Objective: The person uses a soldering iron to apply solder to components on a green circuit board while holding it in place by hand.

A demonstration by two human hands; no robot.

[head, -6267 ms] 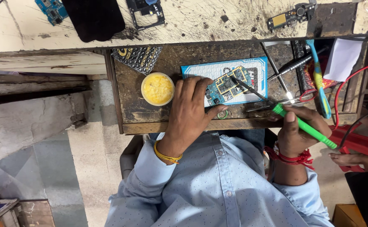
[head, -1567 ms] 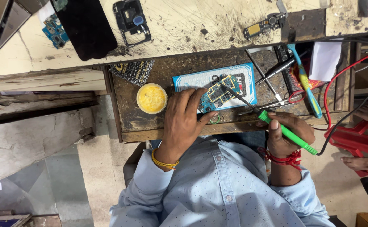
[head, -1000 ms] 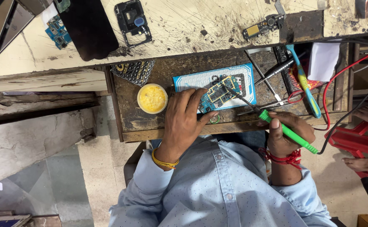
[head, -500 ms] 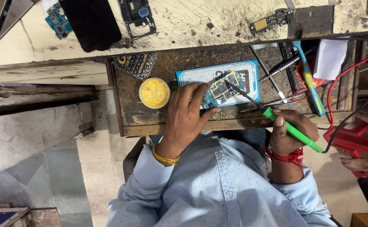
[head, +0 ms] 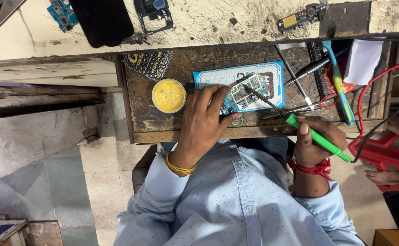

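Left hand (head: 204,122) pressed flat on small blue-green circuit board (head: 241,94), fingers spread, pinning it to blue-white rectangular mat (head: 217,77) on worn wooden desk (head: 138,109). Right hand (head: 315,143) clenched round green-handled soldering iron (head: 318,138), tip at board's 3 o'clock edge. Round yellow flux tin (head: 169,95) at 9 o'clock of mat, metal tweezers (head: 299,86) at 3 o'clock.

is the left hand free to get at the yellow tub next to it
Probably yes: the left hand rests on the circuit board, and the open yellow tub sits just beside it on the wooden tray, with nothing between them.
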